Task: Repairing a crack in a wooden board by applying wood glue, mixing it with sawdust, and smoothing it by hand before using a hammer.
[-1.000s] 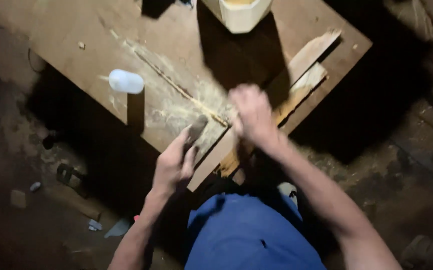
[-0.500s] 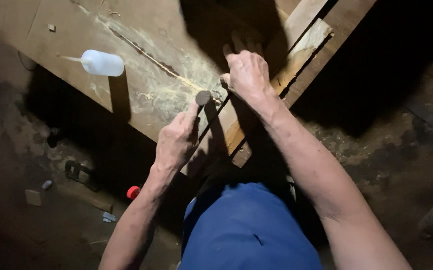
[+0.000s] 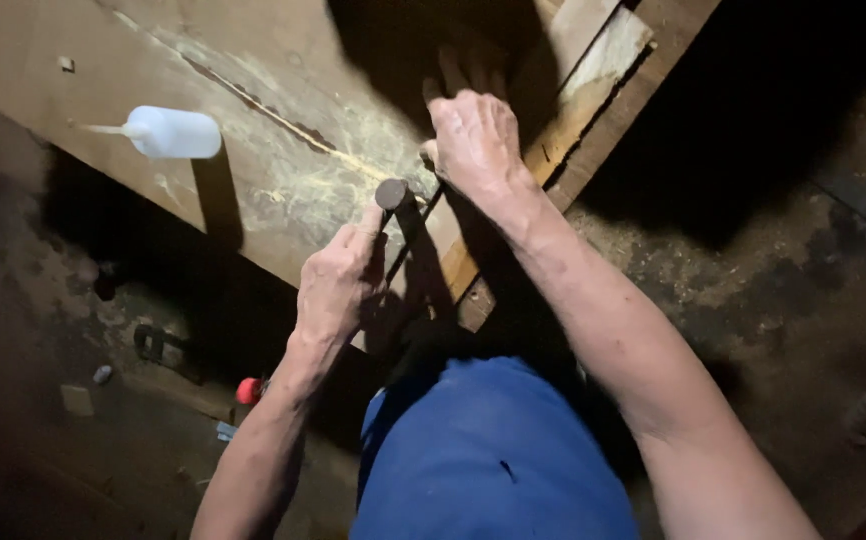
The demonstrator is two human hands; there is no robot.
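The left hand (image 3: 338, 285) is curled into a fist around a dark, round-ended cylindrical tool (image 3: 391, 194), its blunt round end poking up above the thumb and forefinger, right at the near edge of the big flat brown wooden board (image 3: 73, 140). The right hand (image 3: 473, 140) sits just beyond it, knuckles up, fingers bent and bunched down onto the wood at the board's edge; what, if anything, those fingers pinch is hidden beneath the hand, so I cannot tell. The two hands are close, nearly touching, with the tool's end between them. Right beside them the board carries a pale, yellowish scuffed patch of sawdust (image 3: 333, 175), and a long thin groove (image 3: 253, 100) runs diagonally across the surface into that patch. Further left, well apart from the hands, a white plastic squeeze bottle with a thin nozzle (image 3: 168, 133) lies on its side on the board. To the right, lighter wooden slats (image 3: 593, 70) lie alongside the board's edge. Down below, blue cloth (image 3: 493, 460) covers the person's lap, and a small red object (image 3: 248, 390) lies on the dark dirt floor (image 3: 53, 440).
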